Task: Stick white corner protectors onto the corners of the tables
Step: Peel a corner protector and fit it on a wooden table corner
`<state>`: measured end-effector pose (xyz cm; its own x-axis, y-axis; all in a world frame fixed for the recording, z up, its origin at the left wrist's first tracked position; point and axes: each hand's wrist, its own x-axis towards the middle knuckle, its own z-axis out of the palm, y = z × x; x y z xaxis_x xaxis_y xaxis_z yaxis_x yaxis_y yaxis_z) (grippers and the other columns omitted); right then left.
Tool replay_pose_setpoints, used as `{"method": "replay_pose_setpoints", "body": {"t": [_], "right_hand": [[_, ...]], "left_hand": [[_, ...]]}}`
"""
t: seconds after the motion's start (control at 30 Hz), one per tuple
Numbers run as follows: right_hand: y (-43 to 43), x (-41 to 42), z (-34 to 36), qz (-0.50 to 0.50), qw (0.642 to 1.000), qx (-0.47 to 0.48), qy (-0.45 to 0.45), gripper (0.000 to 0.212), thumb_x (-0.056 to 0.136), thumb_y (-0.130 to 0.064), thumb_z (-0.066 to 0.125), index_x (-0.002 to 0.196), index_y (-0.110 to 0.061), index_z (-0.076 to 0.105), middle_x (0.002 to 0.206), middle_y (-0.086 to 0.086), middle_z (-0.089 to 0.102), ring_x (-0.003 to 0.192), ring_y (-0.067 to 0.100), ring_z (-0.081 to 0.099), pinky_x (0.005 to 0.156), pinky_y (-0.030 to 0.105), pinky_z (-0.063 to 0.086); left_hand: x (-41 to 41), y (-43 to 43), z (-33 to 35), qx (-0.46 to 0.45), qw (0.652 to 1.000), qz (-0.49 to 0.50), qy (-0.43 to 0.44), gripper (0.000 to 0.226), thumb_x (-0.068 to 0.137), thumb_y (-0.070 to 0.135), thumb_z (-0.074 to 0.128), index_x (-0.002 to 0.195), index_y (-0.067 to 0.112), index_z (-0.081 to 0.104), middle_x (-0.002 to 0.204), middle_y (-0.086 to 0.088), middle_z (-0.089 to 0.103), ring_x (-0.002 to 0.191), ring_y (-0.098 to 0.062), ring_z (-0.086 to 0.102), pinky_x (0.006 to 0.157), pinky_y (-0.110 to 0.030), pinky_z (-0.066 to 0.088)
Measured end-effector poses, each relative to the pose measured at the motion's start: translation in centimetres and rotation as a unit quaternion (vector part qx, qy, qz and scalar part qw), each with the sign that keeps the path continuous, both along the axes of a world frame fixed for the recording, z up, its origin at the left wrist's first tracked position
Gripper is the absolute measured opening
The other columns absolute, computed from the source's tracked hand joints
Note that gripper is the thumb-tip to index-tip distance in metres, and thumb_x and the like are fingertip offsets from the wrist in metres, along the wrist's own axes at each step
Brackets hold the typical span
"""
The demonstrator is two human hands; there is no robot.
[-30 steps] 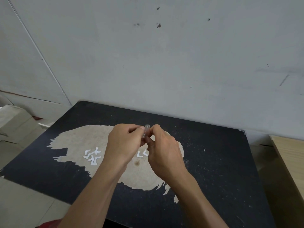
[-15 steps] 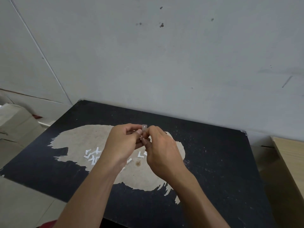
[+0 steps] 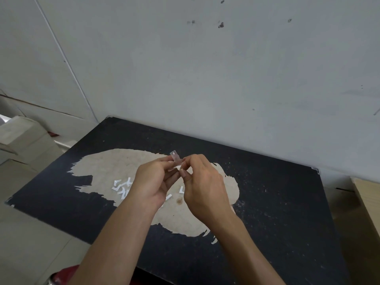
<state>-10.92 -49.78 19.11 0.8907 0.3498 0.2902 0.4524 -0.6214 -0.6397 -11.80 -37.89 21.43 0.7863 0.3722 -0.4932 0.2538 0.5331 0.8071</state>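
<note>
Above the worn black table [image 3: 277, 202], the left hand [image 3: 152, 182] and right hand [image 3: 203, 186] both pinch one small corner protector [image 3: 175, 157] between curled thumb and forefinger tips, its far end poking up past them, loose white pieces [image 3: 123, 187] lying left.
</note>
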Motion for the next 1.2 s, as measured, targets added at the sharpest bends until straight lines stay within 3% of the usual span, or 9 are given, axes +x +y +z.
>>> {"method": "replay_pose_setpoints", "body": {"t": [0.13,0.27,0.4,0.57,0.7,0.97,1.2], "right_hand": [[1.6,0.5,-0.9,-0.024,0.997,0.054,0.052,0.005,0.1,-0.027,0.056,0.097,-0.029,0.053,0.102,-0.015,0.06,0.079,0.008,0.061,0.063,0.016,0.046],[4.0,1.4,-3.3,-0.08,0.968,0.153,0.18,0.007,0.096,-0.021,0.064,0.093,-0.027,0.062,0.083,-0.013,0.066,0.074,0.007,0.069,0.067,0.028,0.061],[7.5,2.7,-6.5,-0.112,0.939,0.181,0.269,0.006,0.095,-0.017,0.067,0.094,-0.023,0.067,0.09,-0.005,0.071,0.074,0.011,0.071,0.065,0.022,0.061],[13.7,3.3,-11.5,-0.152,0.892,0.196,0.378,0.002,0.093,-0.013,0.07,0.093,-0.015,0.069,0.09,0.003,0.072,0.074,0.014,0.071,0.062,0.023,0.06],[18.0,3.5,-14.8,-0.173,0.845,0.219,0.456,0.008,0.09,-0.012,0.073,0.088,-0.008,0.066,0.089,0.011,0.071,0.075,0.021,0.071,0.065,0.032,0.062],[23.5,4.2,-18.6,-0.228,0.792,0.234,0.515,0.013,0.086,0.004,0.069,0.078,-0.005,0.064,0.088,0.018,0.07,0.07,0.022,0.067,0.066,0.032,0.061],[24.2,4.4,-19.6,-0.258,0.766,0.282,0.517,0.018,0.087,0.009,0.065,0.094,-0.008,0.067,0.093,0.015,0.071,0.074,0.021,0.068,0.061,0.031,0.06]], "left_hand": [[-0.1,1.6,-0.9,-0.034,0.998,0.047,0.023,0.018,0.096,-0.005,0.056,0.102,0.002,0.071,0.088,-0.015,0.077,0.077,-0.021,0.077,0.067,-0.027,0.063],[-0.7,4.3,-3.2,0.003,0.993,0.105,0.052,0.018,0.098,-0.001,0.055,0.111,0.005,0.066,0.099,-0.013,0.075,0.082,-0.02,0.077,0.076,-0.03,0.062],[-1.7,8.1,-5.7,0.023,0.987,0.143,0.073,0.021,0.096,-0.003,0.059,0.115,0.004,0.065,0.101,-0.012,0.074,0.083,-0.019,0.077,0.081,-0.032,0.062],[-3.2,13.9,-7.8,0.011,0.978,0.183,0.102,0.015,0.091,-0.007,0.063,0.099,0.005,0.067,0.102,-0.015,0.073,0.088,-0.021,0.075,0.082,-0.03,0.06],[-4.0,18.2,-9.2,0.01,0.974,0.196,0.109,0.023,0.091,-0.009,0.063,0.113,-0.003,0.064,0.097,-0.017,0.073,0.088,-0.022,0.075,0.082,-0.029,0.06],[-5.1,24.7,-11.4,0.039,0.978,0.163,0.123,0.019,0.089,-0.012,0.065,0.107,-0.005,0.065,0.093,-0.018,0.073,0.085,-0.023,0.074,0.072,-0.025,0.059],[-5.3,27.1,-12.0,0.044,0.985,0.122,0.117,0.015,0.089,-0.013,0.064,0.101,-0.004,0.066,0.093,-0.018,0.073,0.083,-0.021,0.074,0.067,-0.02,0.061]]}}
